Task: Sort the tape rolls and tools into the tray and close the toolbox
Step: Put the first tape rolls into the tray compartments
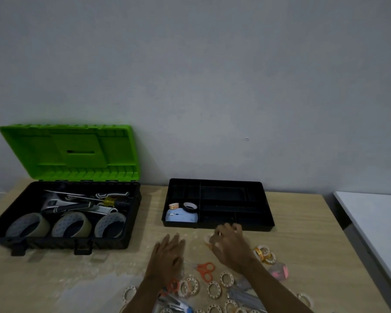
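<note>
Wooden tabletop [303, 233] nearest us carries scattered small tape rolls [213, 289] and orange scissors [205, 270]. Just beyond, our left hand [167, 256] lies flat, fingers spread; our right hand [230, 245] pinches a small pale roll. Farther right sits the black tray [266, 216]; far left, the toolbox [136, 218] stands open.

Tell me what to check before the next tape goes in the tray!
1. Tray within reach, just beyond the hands: ok.
2. Free compartments in it: ok, most look bare.
3. Right hand gripping a small roll: cannot tell, blurred.
4. Left hand free: ok, flat and open.
5. Toolbox lid open: ok, upright.
6. Loose rolls left on the table: not ok, many remain.
</note>
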Demonstrator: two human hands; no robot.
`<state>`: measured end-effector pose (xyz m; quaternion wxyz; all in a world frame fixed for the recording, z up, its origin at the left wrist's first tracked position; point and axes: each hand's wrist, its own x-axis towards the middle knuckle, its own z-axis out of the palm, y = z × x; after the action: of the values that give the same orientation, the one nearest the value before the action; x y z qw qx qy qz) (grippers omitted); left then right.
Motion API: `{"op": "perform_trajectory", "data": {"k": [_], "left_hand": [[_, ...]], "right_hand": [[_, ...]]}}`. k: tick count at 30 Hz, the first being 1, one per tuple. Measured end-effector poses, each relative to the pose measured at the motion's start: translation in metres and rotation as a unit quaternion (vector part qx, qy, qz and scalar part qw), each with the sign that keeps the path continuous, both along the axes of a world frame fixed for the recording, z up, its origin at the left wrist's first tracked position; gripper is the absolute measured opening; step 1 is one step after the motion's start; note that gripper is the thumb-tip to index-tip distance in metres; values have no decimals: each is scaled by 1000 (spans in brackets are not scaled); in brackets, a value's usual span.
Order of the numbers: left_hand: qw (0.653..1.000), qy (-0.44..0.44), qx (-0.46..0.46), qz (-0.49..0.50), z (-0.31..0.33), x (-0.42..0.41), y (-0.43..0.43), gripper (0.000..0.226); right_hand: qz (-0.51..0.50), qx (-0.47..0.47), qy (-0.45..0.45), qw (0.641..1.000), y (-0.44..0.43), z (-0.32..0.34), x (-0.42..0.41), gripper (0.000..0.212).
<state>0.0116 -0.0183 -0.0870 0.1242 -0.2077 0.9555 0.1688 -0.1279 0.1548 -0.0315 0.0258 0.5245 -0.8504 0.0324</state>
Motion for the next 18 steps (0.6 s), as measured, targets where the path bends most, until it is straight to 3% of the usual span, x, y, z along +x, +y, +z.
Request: {"op": "perform_trajectory", "data": {"k": [3,6,7,10,18], "left_hand": [[1000,-2,-3,-4,-2,0,0,55],[1000,10,8,0,-4,2,-1,53],[1000,13,11,4,-4,2,-1,52],[1000,12,11,7,0,0,-2,50],[1000,2,10,-5,9,2,-2,50]], "right_hand": [[-60,-44,26,997,-15,7,-12,20],[-118,-14,26,993,-32,17,-21,18],[-118,6,14,993,-36,17,-24,10],[-128,54,-45,989,-49,9,-35,27],[-166,88,-103,977,-69,9,-36,32]]}}
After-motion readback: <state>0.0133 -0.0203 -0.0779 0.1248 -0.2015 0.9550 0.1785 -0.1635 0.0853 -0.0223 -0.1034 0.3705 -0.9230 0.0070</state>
